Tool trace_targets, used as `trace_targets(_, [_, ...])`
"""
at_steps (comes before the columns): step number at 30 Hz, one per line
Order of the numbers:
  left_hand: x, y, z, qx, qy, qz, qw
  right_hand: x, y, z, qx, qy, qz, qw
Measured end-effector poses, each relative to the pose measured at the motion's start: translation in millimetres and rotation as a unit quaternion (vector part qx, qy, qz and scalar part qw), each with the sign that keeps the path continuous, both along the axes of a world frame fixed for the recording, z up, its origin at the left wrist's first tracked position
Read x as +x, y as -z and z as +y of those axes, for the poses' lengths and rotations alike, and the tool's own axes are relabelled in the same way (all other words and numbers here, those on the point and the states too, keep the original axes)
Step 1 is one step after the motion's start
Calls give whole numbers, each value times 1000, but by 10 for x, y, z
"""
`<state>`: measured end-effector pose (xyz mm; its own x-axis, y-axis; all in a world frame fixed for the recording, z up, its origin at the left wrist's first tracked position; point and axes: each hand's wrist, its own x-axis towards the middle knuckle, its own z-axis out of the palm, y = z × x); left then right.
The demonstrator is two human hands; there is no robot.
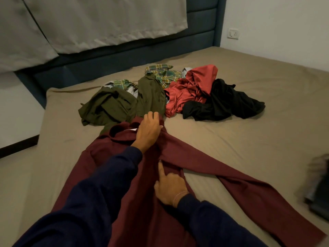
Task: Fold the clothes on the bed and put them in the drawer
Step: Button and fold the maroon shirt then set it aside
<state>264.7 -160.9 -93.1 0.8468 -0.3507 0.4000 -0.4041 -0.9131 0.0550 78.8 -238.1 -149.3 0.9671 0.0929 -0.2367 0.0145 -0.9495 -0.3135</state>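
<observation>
**A:** Head view, the only one. What lay on the bed point(249, 97)?

**B:** A maroon shirt point(114, 157) was spread flat on the tan sheet, nearest the viewer. Its collar pointed away from the viewer, toward a heap of unfolded clothes point(170, 93) just beyond it: olive, plaid, red and black pieces. The olive one touched the shirt's collar end.

**A:** And the hands?

**B:** The left hand point(148, 130) rested on the shirt's shoulder just right of the collar, fingers fairly straight and pressing down, gripping nothing I could make out. The right hand point(170, 188) lay on the shirt's body, nearer the viewer, forefinger stretched toward the collar, the other fingers curled under; whether they pinched cloth I could not tell.

**A:** Which way did the sleeve run?

**B:** The shirt's long axis ran from viewer to collar. One long sleeve point(240, 182) stretched from the shoulder away to the right and toward the viewer, well clear of the body. The right hand was the nearer to it, so folding that sleeve in would likely fall to that hand, while the left pinned the shoulder.

**A:** Any drawer?

**B:** None was visible.
</observation>
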Motion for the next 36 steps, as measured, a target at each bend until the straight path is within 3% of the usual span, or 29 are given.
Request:
trace_targets(3, [-431, 2, 93, -108, -28, 122, 986, -277, -77, -165, 77, 31, -34, 996])
trace_targets(5, [-788, 28, 154, -137, -75, 245, 957, -596, -136, -252, 86, 31, -53, 994])
trace_targets(7, [-1113, 63, 134, -172, -110, 392, 897, -870, -141, -323, 64, 49, -56, 995])
trace_targets(9, [-1516, 88, 117, -220, -142, 486, 834, -1188, -180, -361, 24, 56, -51, 997])
trace_targets(13, [-2085, 222, 13, -330, -190, 490, 784, -1619, -193, -406, -15, 71, -45, 996])
trace_targets(19, [-2689, 251, -122, -419, -193, 521, 718, -2095, -353, -674, -74, 60, -13, 995])
trace_targets(24, [-2982, 200, -182, -554, -145, 526, 628, -2374, -487, -932, -36, 74, 68, 994])
trace_targets(26, [-3046, 177, -228, -592, -146, 516, 602, -2458, -520, -982, 29, 67, 61, 996])
trace_targets(28, [-3138, 113, -287, -612, -144, 514, 584, -2561, -562, -1006, 159, 58, 2, 985])
trace_targets(33, [-3398, 18, -383, -534, -119, 571, 611, -2815, -447, -887, 362, 102, -149, 915])
trace_targets(36, [-3522, 25, -394, -534, -103, 588, 599, -2992, -308, -804, 412, 161, -145, 885])
